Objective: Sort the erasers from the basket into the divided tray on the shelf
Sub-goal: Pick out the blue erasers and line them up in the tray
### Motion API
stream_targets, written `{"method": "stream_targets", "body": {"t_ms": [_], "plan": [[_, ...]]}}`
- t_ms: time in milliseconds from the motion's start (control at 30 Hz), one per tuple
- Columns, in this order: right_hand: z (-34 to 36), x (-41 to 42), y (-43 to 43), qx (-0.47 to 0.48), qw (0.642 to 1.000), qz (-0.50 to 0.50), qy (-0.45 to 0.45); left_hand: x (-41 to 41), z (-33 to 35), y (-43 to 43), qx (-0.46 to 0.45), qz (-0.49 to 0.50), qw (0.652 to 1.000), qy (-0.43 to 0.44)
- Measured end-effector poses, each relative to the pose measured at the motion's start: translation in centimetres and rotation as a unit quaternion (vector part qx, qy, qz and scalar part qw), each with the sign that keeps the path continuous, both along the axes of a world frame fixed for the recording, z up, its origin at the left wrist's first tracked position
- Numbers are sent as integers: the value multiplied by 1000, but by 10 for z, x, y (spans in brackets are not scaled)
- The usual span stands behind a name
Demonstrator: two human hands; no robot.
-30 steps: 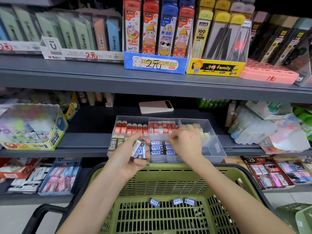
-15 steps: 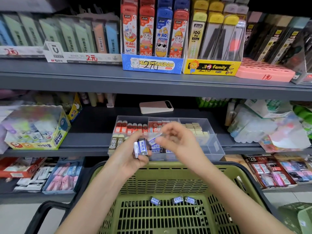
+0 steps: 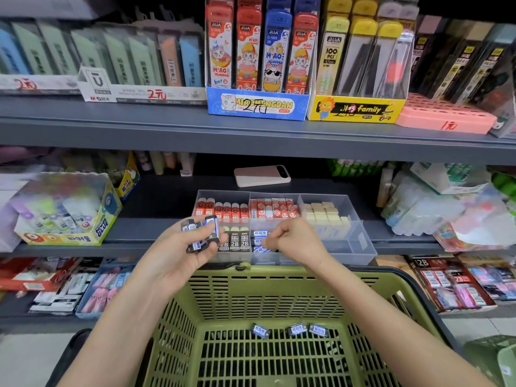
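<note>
Head view: clutches a bunch of erasers (image 3: pixel 199 233) in the left grip (image 3: pixel 181 255), eleven o'clock of the basket (image 3: pixel 279 272). Curls the right grip (image 3: pixel 296 241) over the divided tray (image 3: pixel 360 244) at twelve; cannot tell whether holding anything. Three loose erasers (image 3: pixel 297 329) on basket floor.

Your left hand (image 3: pixel 190 247) is raised on a bare forearm coming up from the lower left, with fingers and thumb curled round a clutch of erasers (image 3: pixel 199 233). Your right hand (image 3: pixel 296 241) is level with it, near but apart, with the back of the hand up. Its fingers (image 3: pixel 272 238) curl down and inward, and you cannot see whether they pinch anything.
</note>
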State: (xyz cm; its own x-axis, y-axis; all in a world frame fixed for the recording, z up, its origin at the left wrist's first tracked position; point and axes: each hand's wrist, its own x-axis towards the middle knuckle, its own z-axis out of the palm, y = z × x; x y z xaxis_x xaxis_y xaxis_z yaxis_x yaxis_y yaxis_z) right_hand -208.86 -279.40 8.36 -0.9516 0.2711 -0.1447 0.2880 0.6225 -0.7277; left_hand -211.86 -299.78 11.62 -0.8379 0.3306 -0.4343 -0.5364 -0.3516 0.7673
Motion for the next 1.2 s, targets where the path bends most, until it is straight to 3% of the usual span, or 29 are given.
{"method": "stream_targets", "body": {"t_ms": [400,500,633,833,1000,1033,1133,1200], "plan": [[4,-4,2,80,994,55,-43,8,-2,15,-34,-22,999,20],[13,4,-3,-20,997,46,51,11,-1,19,-42,-41,998,25],[31,20,-19,-218,966,83,113,13,-1,25,-46,-57,996,43],[39,32,-29,-256,950,54,170,17,0,38,4,-28,997,72],[37,12,-6,-378,915,-24,141,10,2,39,24,-15,999,39],[35,8,2,-357,925,-24,123,8,2,37,23,-7,999,32],[24,-5,18,-146,987,42,50,4,2,29,2,-3,999,39],[19,-11,19,-65,996,59,12,3,2,24,-25,-20,998,53]]}}
